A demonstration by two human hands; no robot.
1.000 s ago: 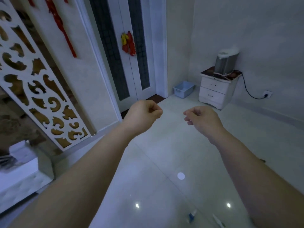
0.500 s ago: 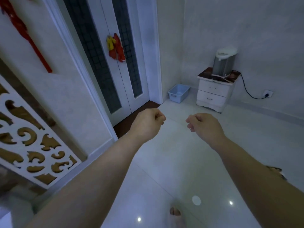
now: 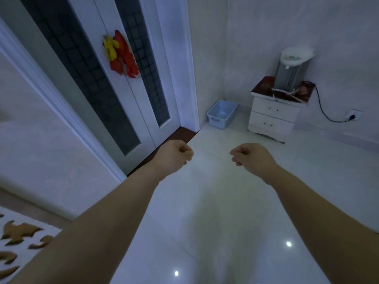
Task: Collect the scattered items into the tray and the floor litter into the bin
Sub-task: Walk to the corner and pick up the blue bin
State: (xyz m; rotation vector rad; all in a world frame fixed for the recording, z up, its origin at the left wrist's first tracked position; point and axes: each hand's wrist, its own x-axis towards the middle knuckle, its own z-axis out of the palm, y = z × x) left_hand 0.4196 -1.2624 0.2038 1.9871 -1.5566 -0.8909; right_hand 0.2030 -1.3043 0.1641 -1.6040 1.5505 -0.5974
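A light blue plastic tray (image 3: 222, 114) stands on the floor in the far corner, between the door frame and a small cabinet. It looks empty from here. Both my arms reach forward over the white tiled floor. My left hand (image 3: 176, 156) is curled into a fist and holds nothing that I can see. My right hand (image 3: 251, 158) is also curled, knuckles up, with nothing visible in it. Both hands hang well short of the tray. No litter or loose items show on the floor in this view.
A white two-drawer cabinet (image 3: 272, 117) with a water boiler (image 3: 292, 69) on top stands right of the tray. Its cord (image 3: 324, 111) runs to a wall socket. White double doors (image 3: 131, 95) with a red and yellow ornament are at left. A carved lattice screen (image 3: 18, 240) sits bottom left.
The view has moved forward and turned right toward the corner, so the tray and cabinet look nearer. The lattice screen slid out to the left. Both hands stayed curled.
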